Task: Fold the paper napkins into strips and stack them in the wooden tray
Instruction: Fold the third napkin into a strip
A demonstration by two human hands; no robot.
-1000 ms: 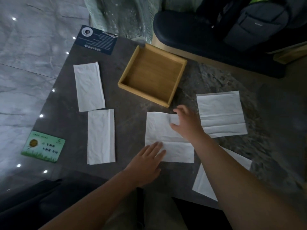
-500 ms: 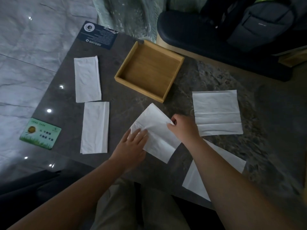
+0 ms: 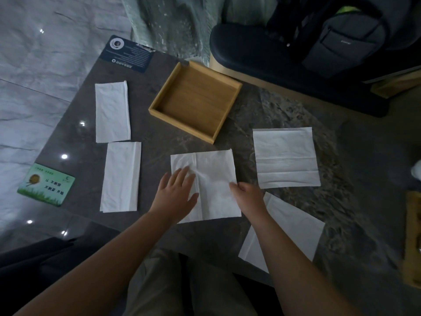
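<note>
Desk [image 3: 157, 147] of dark stone carries everything. Wooden tray [image 3: 180, 125] sits at the far middle, nothing in it. 2 unfolded napkins wait on the right: the far napkin [image 3: 286, 157] and the near napkin [image 3: 287, 226], partly under the right forearm. 2 finished pieces lie at the left, well apart from the tray: the far strip [image 3: 112, 111] and the near strip [image 3: 120, 176].

Step in hand, by judgement: folding napkin 3. The centre napkin [image 3: 214, 179] lies open just below the tray.

Left hand [image 3: 176, 195] is released, fingers straight, pressing the sheet's left part flat. Right hand [image 3: 247, 193] has its grip closed on the sheet's right edge — a pinch.

Next move likely calls for carrying that edge across, left hand anchoring, then creasing — no stacking yet.
</note>
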